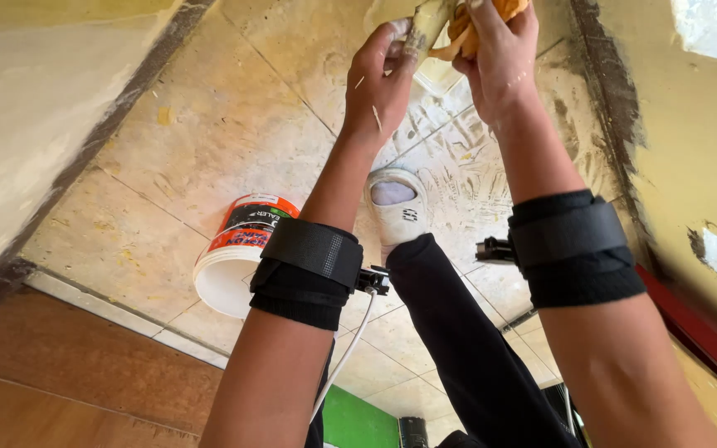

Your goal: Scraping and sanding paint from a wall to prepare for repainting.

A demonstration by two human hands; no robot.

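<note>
Item 1: left hand (382,79), raised near the top edge of the view, fingers closed on a pale, paint-caked tool (425,25); I read it as a scraper or brush blade, but cannot tell which.

Item 2: right hand (495,58), fingers clamped around an orange cloth (491,12) pressed against that blade, apparently to wipe it.

Item 3: black wrist straps (313,257) on both forearms, each carrying a small device.

Item 4: white bucket with orange label (238,253), tipped on its side on the tiled floor (209,124), near the brown strip at the floor's near edge, mouth facing me.

Item 5: white shoe (397,207), planted on smeared tiles beneath the hands.
</note>
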